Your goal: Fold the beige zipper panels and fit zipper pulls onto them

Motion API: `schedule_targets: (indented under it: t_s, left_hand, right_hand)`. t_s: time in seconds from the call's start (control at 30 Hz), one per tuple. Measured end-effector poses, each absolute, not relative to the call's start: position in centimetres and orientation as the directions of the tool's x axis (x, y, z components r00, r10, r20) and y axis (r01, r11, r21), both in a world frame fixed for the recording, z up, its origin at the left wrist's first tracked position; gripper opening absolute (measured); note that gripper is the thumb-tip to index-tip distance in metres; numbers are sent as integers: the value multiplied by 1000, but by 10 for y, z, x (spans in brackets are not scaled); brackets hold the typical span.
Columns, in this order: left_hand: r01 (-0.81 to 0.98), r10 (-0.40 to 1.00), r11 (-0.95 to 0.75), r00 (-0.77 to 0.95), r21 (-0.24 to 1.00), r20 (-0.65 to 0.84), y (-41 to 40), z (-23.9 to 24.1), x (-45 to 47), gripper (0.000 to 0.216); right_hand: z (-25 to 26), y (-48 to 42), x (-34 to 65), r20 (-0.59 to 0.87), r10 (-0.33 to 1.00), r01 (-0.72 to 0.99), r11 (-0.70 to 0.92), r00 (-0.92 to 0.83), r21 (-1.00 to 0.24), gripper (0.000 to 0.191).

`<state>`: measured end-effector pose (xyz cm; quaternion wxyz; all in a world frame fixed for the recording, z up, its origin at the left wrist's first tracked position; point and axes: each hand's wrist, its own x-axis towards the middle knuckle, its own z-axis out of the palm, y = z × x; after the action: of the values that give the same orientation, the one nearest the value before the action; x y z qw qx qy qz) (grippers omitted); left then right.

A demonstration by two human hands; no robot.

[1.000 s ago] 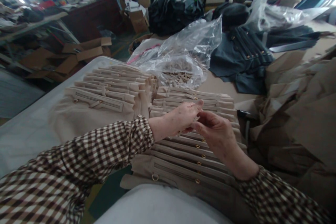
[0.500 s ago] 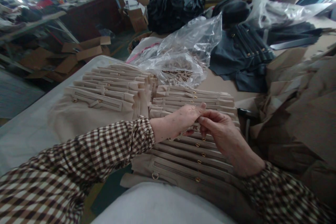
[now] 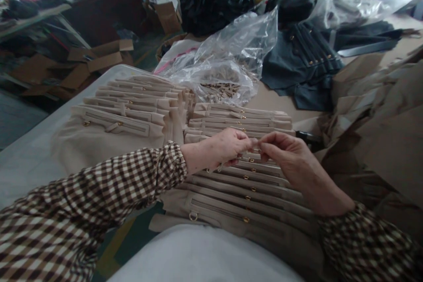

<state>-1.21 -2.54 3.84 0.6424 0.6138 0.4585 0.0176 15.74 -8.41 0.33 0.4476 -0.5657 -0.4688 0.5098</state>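
Note:
My left hand (image 3: 222, 149) is closed in a pinch, its fingertips nearly meeting those of my right hand (image 3: 294, 158), which is pinching as well. Whatever lies between the fingertips is too small to make out. Both hands are above a row of overlapping beige zippered panels (image 3: 228, 209) with small gold rings on their zips. A larger gold ring (image 3: 193, 216) hangs from the nearest panel. To the left lies a second row of beige panels (image 3: 112, 124); its front zip carries a short beige pull tab (image 3: 113, 127).
Beyond the panels, a clear plastic bag (image 3: 238, 48) holds small beige strips (image 3: 220, 90). Dark zippered pieces (image 3: 302, 66) lie at the back right. Brown paper (image 3: 383, 141) is heaped on the right, beside a dark-handled tool (image 3: 308, 136). Open cardboard boxes (image 3: 105, 59) stand at the left.
My right hand has moved slightly right and its fingertips have drawn away from my left hand, which they overlapped before. The view has shifted a little.

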Motion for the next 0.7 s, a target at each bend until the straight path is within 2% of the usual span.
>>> schedule_targets:
  t_s: [0.07, 0.17, 0.33, 0.47, 0.57, 0.7]
  left_hand:
    - [621, 562, 219, 550, 753, -617, -26, 42, -14, 24]
    - [633, 548, 112, 604, 766, -579, -27, 40, -14, 19]
    - [606, 524, -302, 751, 736, -403, -27, 32, -5, 23]
    - [595, 488, -547, 798, 588, -354, -28, 31, 1, 21]
    - [603, 477, -640, 798, 477, -368, -28, 28, 1, 25]
    - [609, 480, -657, 792, 444, -377, -28, 23, -1, 27]
  right_hand:
    - [1, -90, 164, -182, 983, 146, -181, 5, -973, 18]
    - [-5, -101, 167, -178, 983, 278, -161, -35, -947, 24]
    - [-12, -110, 166, -90, 987, 577, 3, -132, -817, 15]
    - [-18, -112, 168, -13, 990, 729, 94, -139, -678, 19]
    - [-24, -113, 172, 10, 987, 758, 128, -159, -640, 20]
    - [-28, -115, 175, -28, 980, 823, 148, -195, -548, 17]
